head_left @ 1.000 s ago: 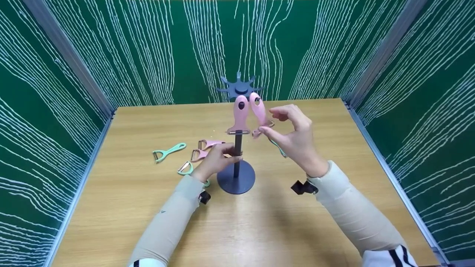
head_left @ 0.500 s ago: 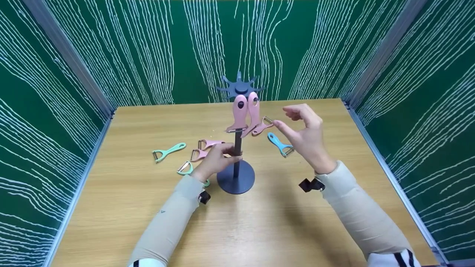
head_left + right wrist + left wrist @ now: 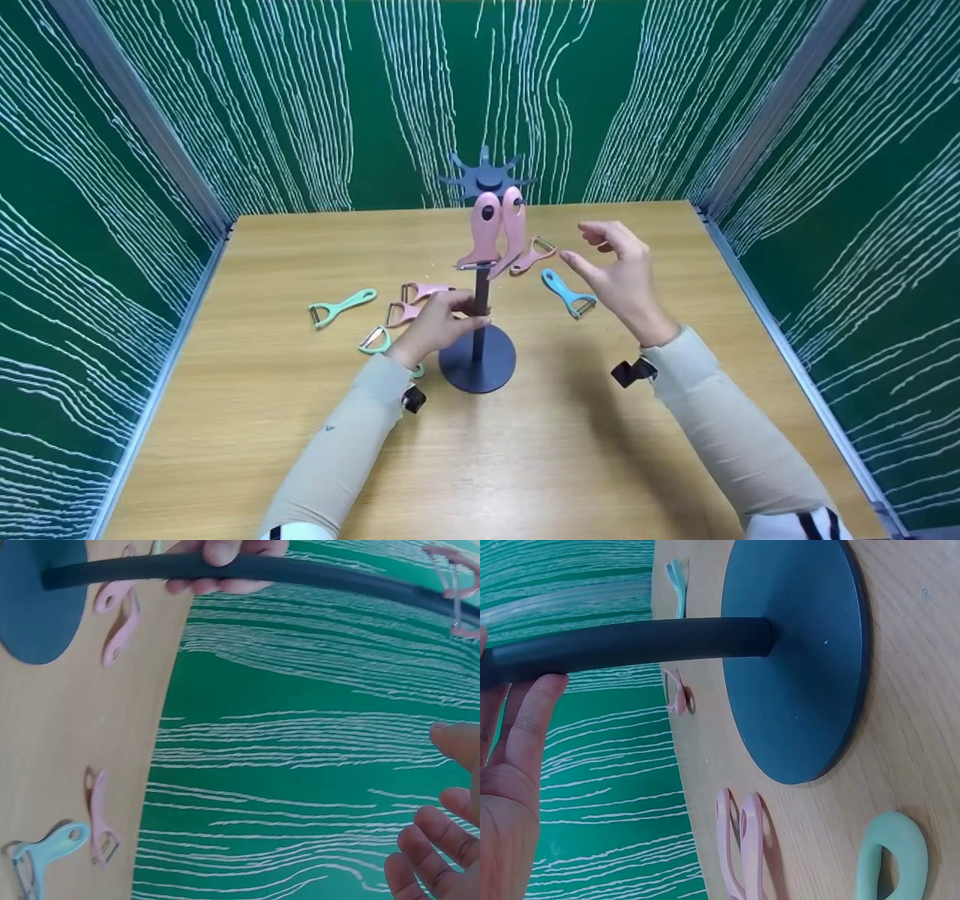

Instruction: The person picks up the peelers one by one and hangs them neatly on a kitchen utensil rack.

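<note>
My left hand (image 3: 439, 322) grips the dark pole (image 3: 667, 641) of a round-based stand, thumb on one side and fingers on the other. From hooks on the star-shaped top (image 3: 481, 178) hang two pink peelers side by side: one faces front (image 3: 486, 229), the other pink peeler (image 3: 513, 225) is just right of it, turned edgeways. To their right, my right hand (image 3: 626, 277) is held in the air with thumb and fingers apart and nothing between them. Below it on the table lie a blue peeler (image 3: 568, 292) and a pink peeler (image 3: 533, 256).
Left of the stand's base (image 3: 478, 375) lie a green peeler (image 3: 342, 307), two pink peelers partly behind my left hand, and another green peeler (image 3: 374, 341) near my wrist. Green panels with white streaks (image 3: 405, 97) wall the wooden table (image 3: 480, 465) at the back and sides.
My right hand has let go of the second pink peeler and drawn back to the right. That peeler has swung from a slant to hanging down. My left hand stays on the pole.
</note>
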Tool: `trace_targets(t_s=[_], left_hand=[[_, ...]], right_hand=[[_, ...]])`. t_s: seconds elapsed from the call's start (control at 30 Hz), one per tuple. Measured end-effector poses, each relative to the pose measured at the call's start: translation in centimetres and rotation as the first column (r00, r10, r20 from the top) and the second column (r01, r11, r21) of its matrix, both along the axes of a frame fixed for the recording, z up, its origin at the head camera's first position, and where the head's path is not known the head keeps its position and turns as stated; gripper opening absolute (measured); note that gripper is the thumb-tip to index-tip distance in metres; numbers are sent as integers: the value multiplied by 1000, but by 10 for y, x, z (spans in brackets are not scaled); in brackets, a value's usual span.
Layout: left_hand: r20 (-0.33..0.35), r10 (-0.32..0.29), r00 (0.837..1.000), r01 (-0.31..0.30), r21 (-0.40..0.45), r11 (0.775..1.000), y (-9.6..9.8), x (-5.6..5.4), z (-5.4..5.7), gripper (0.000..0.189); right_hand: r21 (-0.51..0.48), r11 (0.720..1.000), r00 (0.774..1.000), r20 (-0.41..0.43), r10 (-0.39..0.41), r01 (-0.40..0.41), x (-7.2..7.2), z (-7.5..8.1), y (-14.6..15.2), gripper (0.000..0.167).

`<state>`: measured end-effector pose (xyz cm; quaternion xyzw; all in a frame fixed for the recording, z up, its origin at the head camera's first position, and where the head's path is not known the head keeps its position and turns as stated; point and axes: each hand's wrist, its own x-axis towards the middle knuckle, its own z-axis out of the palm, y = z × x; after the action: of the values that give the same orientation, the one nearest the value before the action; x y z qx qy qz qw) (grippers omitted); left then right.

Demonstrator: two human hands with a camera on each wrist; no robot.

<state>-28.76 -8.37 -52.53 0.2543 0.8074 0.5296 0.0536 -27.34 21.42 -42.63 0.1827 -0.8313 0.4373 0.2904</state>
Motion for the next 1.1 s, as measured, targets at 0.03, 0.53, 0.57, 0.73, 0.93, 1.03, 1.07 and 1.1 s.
trace_targets(t_s=[0.03,0.53,0.57,0.73,0.93,1.03,1.07,1.1], left_hand=[[1,1,1000,-1,1,1000,0,0,0,14],[25,10,1000,-10,15,1000,0,1,-1,17],[26,10,1000,-11,14,1000,0,1,-1,17],[27,12,1000,-12,7,1000,1,0,-2,16],[37,12,999,-12,4,1000,0,0,-3,17],[27,8,1000,-8,4,1000,0,-1,-3,17],[22,7,1000,-7,7,1000,-1,-1,-2,17],[19,6,1000,-6,10,1000,-1,-1,-3,17]], right_hand=[[4,1000,1000,12,-5,5,-1,-2,1,41],[69,997,980,191,-53,40,-25,-38,19,49],[73,996,978,201,-55,41,-26,-41,20,50],[95,994,963,259,-73,50,-31,-57,24,51],[125,991,931,354,-93,51,-37,-74,30,53],[137,989,909,404,-103,52,-39,-82,32,55],[142,989,905,412,-105,50,-40,-85,32,55],[145,988,902,419,-105,48,-41,-87,33,56]])
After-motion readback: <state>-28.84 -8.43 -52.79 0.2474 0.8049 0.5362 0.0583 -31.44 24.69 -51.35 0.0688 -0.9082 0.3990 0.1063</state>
